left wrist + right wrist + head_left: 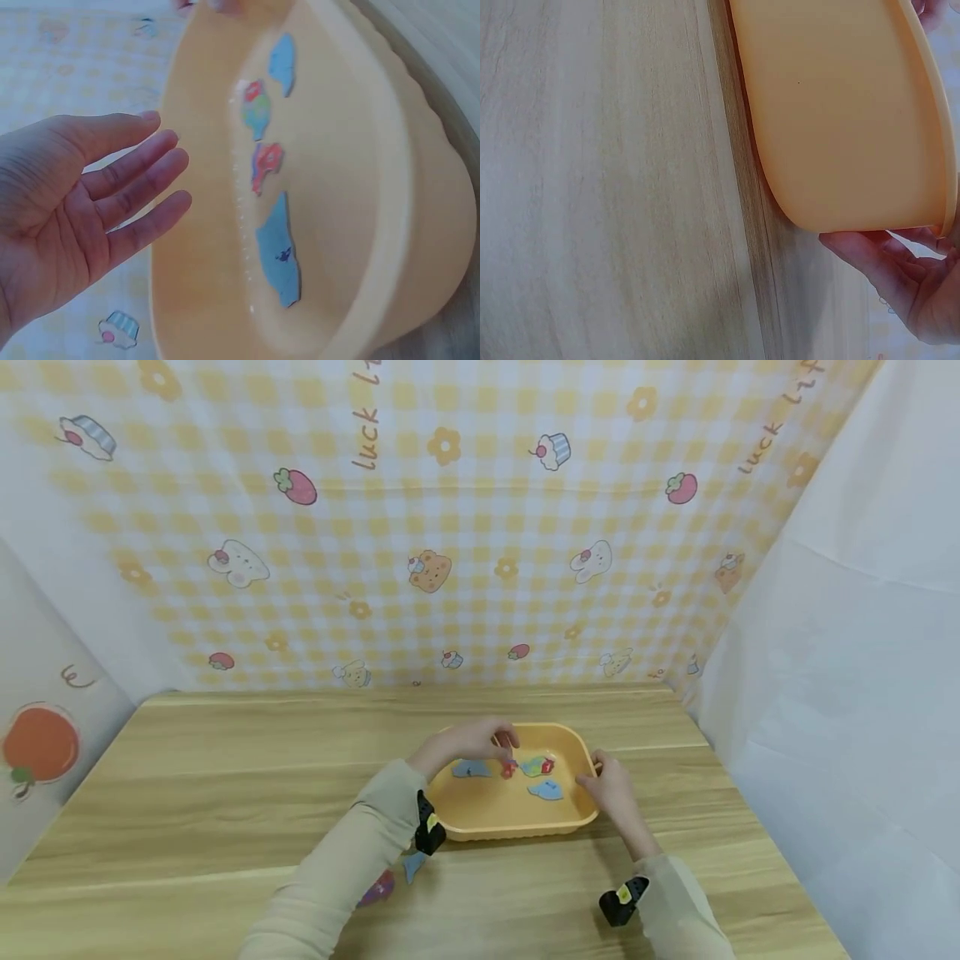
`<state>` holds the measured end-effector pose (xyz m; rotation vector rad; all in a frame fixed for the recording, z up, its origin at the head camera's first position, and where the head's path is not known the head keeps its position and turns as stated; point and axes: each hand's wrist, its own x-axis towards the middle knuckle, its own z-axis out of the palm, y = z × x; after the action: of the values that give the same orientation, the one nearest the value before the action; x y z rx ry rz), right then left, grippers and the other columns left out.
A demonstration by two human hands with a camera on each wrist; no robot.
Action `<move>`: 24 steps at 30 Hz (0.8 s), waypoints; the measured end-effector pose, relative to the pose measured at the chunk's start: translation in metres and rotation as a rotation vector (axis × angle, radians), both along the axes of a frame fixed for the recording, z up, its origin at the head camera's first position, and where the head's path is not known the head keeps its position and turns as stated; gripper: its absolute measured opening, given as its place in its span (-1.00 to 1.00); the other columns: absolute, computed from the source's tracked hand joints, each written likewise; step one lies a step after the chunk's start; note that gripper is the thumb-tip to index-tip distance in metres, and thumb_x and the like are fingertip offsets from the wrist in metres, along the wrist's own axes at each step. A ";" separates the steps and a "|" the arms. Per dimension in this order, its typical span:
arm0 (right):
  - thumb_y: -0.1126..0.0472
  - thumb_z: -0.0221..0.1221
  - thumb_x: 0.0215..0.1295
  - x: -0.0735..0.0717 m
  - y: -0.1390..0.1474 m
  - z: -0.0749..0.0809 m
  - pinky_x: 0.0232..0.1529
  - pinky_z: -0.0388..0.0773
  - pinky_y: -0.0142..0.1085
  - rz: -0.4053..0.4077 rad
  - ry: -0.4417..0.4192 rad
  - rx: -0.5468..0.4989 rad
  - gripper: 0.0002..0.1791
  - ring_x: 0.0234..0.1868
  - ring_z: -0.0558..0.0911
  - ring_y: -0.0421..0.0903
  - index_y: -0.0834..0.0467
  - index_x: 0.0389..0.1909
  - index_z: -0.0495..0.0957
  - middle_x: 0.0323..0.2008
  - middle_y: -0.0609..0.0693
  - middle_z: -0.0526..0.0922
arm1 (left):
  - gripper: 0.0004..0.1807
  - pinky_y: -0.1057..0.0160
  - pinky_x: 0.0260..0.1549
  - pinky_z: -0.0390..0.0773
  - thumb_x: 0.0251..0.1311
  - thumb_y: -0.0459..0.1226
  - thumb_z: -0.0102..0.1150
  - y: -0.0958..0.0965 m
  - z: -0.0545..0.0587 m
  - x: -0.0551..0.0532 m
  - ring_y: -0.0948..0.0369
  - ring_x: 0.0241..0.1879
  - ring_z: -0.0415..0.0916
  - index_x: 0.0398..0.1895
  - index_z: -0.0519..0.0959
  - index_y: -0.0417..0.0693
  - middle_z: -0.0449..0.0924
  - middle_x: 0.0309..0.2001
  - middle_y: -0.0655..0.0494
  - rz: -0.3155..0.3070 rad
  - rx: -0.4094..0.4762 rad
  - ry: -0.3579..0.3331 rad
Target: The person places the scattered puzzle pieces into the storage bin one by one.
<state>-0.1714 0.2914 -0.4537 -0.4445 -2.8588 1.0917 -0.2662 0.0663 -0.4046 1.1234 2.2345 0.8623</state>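
Note:
A yellow plastic basin (pixel 517 814) stands on the table, with several flat, fish-like cutouts on its floor. A long blue cutout (pixel 279 255) with a small dark mark lies nearest my left hand (pixel 97 195). Beyond it are a red-and-purple cutout (pixel 265 166), a green-and-red one (pixel 256 112) and a smaller blue one (pixel 283 66). My left hand reaches over the basin's back left part with fingers loosely bent and nothing in them. At the basin's right end, my right hand (pixel 611 785) grips the rim between thumb and fingers.
Beside my left forearm, a purple cutout (pixel 377 888) and a small blue cutout (pixel 413 865) lie on the wooden table (pixel 225 777), the purple one partly covered by the sleeve. A checked cloth (pixel 480 527) hangs behind the table, and a white cloth (pixel 840 652) hangs at the right.

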 end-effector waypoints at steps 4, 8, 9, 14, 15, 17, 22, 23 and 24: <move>0.40 0.17 0.02 0.000 0.000 0.001 -0.52 0.55 -0.29 -0.004 0.000 -0.001 -0.84 -0.45 0.56 0.02 0.34 -0.40 0.39 -0.38 0.30 0.55 | -0.73 0.28 -0.07 0.52 0.22 -0.36 0.05 -0.011 0.003 -0.005 0.12 -0.13 0.52 -0.05 0.50 -0.32 0.58 -0.17 -0.08 0.021 0.055 0.042; 0.39 0.18 0.01 -0.001 0.000 0.002 -0.53 0.55 -0.29 -0.003 0.003 -0.001 -0.84 -0.45 0.56 0.02 0.34 -0.41 0.39 -0.38 0.30 0.56 | -0.74 0.26 -0.08 0.52 0.20 -0.36 0.07 -0.024 0.004 -0.007 0.10 -0.12 0.52 -0.07 0.51 -0.32 0.58 -0.16 -0.09 0.061 0.107 0.058; 0.39 0.18 0.02 0.000 0.000 0.002 -0.53 0.55 -0.30 -0.002 0.001 -0.003 -0.84 -0.45 0.56 0.02 0.34 -0.41 0.39 -0.38 0.30 0.56 | -0.74 0.26 -0.09 0.52 0.20 -0.36 0.07 -0.028 0.004 -0.007 0.10 -0.13 0.52 -0.08 0.50 -0.32 0.59 -0.17 -0.09 0.069 0.120 0.061; 0.39 0.17 0.04 0.000 0.001 0.004 -0.54 0.53 -0.32 -0.001 -0.015 -0.012 -0.84 -0.45 0.54 0.00 0.35 -0.37 0.40 -0.37 0.29 0.55 | -0.74 0.24 -0.10 0.53 0.17 -0.37 0.10 -0.046 0.001 -0.005 0.10 -0.15 0.54 -0.09 0.50 -0.35 0.60 -0.20 -0.10 0.117 0.158 0.070; 0.39 0.17 0.04 0.000 0.000 0.004 -0.54 0.53 -0.32 -0.002 -0.021 -0.015 -0.83 -0.46 0.54 0.00 0.36 -0.36 0.40 -0.37 0.29 0.55 | -0.73 0.23 -0.09 0.53 0.16 -0.37 0.11 -0.049 0.001 -0.004 0.09 -0.15 0.54 -0.09 0.49 -0.35 0.60 -0.20 -0.10 0.132 0.164 0.065; 0.39 0.17 0.05 0.000 0.000 0.006 -0.54 0.53 -0.32 -0.001 -0.030 -0.015 -0.83 -0.45 0.54 0.00 0.36 -0.35 0.41 -0.37 0.29 0.54 | -0.72 0.21 -0.07 0.52 0.15 -0.38 0.12 -0.056 0.000 -0.002 0.08 -0.14 0.54 -0.08 0.49 -0.35 0.60 -0.19 -0.12 0.164 0.181 0.045; 0.39 0.17 0.06 0.001 -0.002 0.006 -0.55 0.53 -0.34 -0.003 -0.044 -0.017 -0.82 -0.45 0.54 -0.01 0.36 -0.33 0.41 -0.36 0.28 0.54 | -0.69 0.19 -0.08 0.53 0.14 -0.39 0.12 -0.077 -0.004 0.002 0.06 -0.15 0.54 -0.06 0.47 -0.37 0.58 -0.16 -0.16 0.245 0.232 0.004; 0.39 0.17 0.05 0.001 -0.002 0.006 -0.55 0.53 -0.34 -0.005 -0.044 -0.017 -0.82 -0.45 0.54 -0.02 0.36 -0.33 0.41 -0.36 0.28 0.54 | -0.70 0.20 -0.10 0.54 0.14 -0.39 0.12 -0.082 -0.006 0.003 0.08 -0.17 0.54 -0.06 0.47 -0.37 0.58 -0.17 -0.16 0.263 0.236 -0.001; 0.39 0.17 0.05 0.001 -0.002 0.006 -0.55 0.53 -0.35 -0.005 -0.042 -0.014 -0.82 -0.46 0.54 -0.02 0.35 -0.34 0.41 -0.37 0.28 0.54 | -0.70 0.21 -0.13 0.54 0.14 -0.39 0.12 -0.087 -0.007 0.004 0.10 -0.20 0.54 -0.06 0.47 -0.36 0.58 -0.18 -0.15 0.281 0.241 -0.007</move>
<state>-0.1700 0.2897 -0.4477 -0.4812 -2.8856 1.1162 -0.2619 -0.0206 -0.4117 0.9148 2.3659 1.2763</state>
